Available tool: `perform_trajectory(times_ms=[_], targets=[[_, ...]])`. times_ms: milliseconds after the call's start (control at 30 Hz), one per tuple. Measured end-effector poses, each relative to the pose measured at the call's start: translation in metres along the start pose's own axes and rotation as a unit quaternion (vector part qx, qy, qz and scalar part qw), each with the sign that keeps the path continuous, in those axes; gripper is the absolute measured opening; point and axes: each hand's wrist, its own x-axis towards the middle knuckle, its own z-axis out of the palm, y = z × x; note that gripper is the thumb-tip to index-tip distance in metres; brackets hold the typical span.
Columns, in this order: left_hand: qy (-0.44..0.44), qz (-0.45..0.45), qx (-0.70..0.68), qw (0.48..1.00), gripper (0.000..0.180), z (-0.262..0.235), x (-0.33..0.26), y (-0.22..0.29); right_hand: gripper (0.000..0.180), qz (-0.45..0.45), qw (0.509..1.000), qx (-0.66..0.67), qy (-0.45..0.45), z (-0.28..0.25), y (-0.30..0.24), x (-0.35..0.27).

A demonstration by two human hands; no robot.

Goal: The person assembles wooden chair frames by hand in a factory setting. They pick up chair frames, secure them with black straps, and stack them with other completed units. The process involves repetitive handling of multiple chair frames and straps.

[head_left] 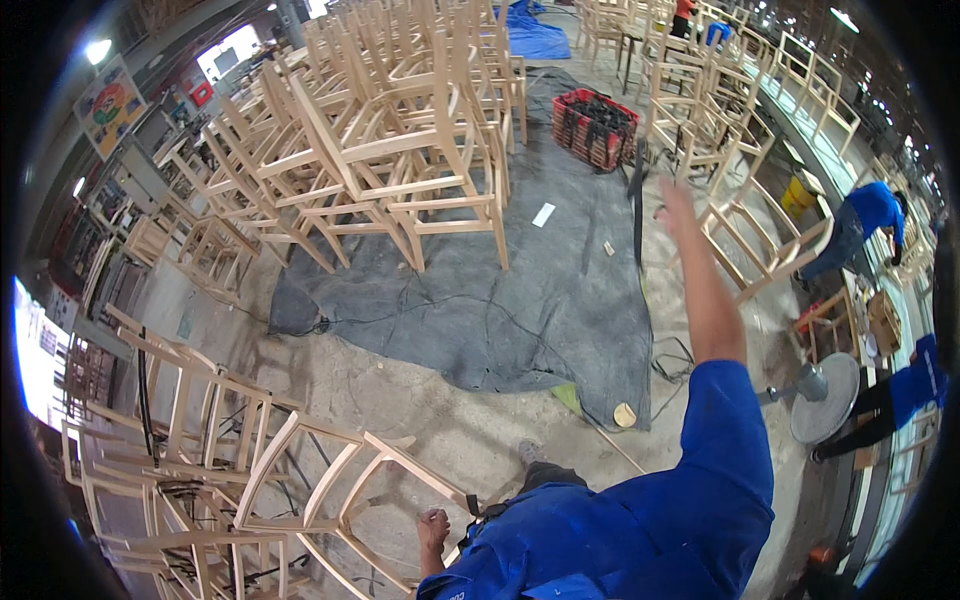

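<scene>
My right arm stretches forward, and my right hand (pixel 677 208) is raised with its fingers out and nothing in it. It appears in front of a pale wooden chair frame (pixel 752 235) at the right; I cannot tell whether they touch. Low in the view, my left hand (pixel 433 530) is close to my body with its fingers curled. Whether anything is inside them is hidden. Just left of that hand stands another bare wooden chair frame (pixel 325 490), with curved back slats. A black strap (pixel 482 508) shows beside my waist.
Stacked wooden chair frames (pixel 400 150) rise ahead on a grey floor sheet (pixel 480 320). A red basket (pixel 595 130) with black items sits beyond. More frames (pixel 190 440) crowd the left. At the right are a round grey disc on a stand (pixel 825 398) and co-workers in blue (pixel 868 220).
</scene>
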Motion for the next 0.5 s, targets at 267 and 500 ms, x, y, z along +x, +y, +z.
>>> perform_trajectory(times_ms=[267,500], targets=[[0.089,-0.099,-0.029,0.991,0.029,-0.013,-0.044,-0.045,0.030,-0.280,0.921,-0.227,-0.149,0.166,0.069,-0.076],[0.251,0.177,0.392,0.867,0.032,-0.130,0.005,-0.012,0.035,-0.134,0.716,-0.394,-0.561,0.049,0.357,-0.367]])
